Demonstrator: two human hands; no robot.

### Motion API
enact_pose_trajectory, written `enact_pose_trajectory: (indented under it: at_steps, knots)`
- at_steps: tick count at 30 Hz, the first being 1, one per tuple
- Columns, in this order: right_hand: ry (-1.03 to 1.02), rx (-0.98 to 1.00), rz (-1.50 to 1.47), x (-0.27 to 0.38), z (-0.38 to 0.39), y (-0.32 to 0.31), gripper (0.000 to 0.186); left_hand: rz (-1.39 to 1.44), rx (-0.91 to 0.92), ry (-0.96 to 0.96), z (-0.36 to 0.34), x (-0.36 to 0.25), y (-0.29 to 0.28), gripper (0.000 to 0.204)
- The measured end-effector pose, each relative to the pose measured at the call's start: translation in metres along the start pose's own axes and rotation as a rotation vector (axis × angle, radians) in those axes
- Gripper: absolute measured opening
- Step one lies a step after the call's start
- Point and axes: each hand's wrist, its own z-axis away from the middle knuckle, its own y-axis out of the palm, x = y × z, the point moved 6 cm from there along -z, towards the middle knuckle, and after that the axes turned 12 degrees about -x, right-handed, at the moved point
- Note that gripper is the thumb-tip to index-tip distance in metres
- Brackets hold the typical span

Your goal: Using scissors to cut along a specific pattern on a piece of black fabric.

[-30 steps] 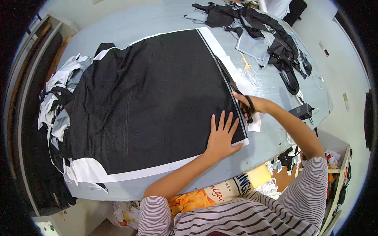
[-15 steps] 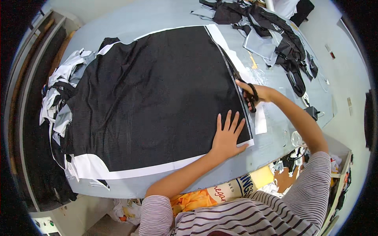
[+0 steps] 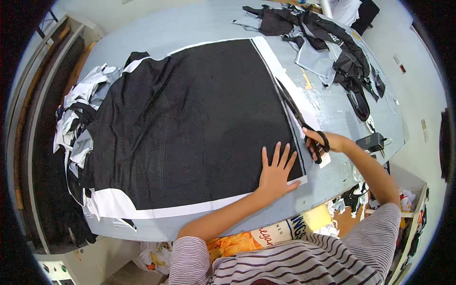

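A large sheet of black fabric (image 3: 204,123) lies over white material (image 3: 111,202) that shows along its edges. My left hand (image 3: 276,172) rests flat on the fabric's near right corner, fingers spread. My right hand (image 3: 323,143) grips black scissors (image 3: 294,108) by the handles, just outside the right edge. Their long blades point away from me along that edge, over the white margin. Whether the blades are parted is hard to make out.
Black and grey garment pieces (image 3: 342,52) lie heaped at the far right of the table (image 3: 171,23). White and grey scraps (image 3: 85,99) crowd the left. A dark box-shaped adapter (image 3: 370,141) sits near the right edge. Below the near edge is a printed bag (image 3: 280,231).
My right hand has drawn the scissors back toward me and slightly right. My left hand stays flat near the corner. The whole view has shifted a little.
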Motion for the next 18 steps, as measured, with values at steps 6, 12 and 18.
enact_pose_trajectory:
  at_steps: [6,12,18]
  knots:
    - [-0.012,-0.111,-0.173,-0.043,0.022,0.015,0.062,0.225,0.522,-0.029,-0.022,0.016,-0.025,0.076]
    - [-0.106,-0.153,-0.299,-0.057,0.041,0.031,0.05,-0.297,-0.196,-0.083,-0.027,0.124,-0.061,0.058]
    - [-0.12,-0.174,-0.355,-0.07,0.057,0.029,0.044,-0.083,-0.292,-0.062,-0.028,0.127,-0.059,0.024]
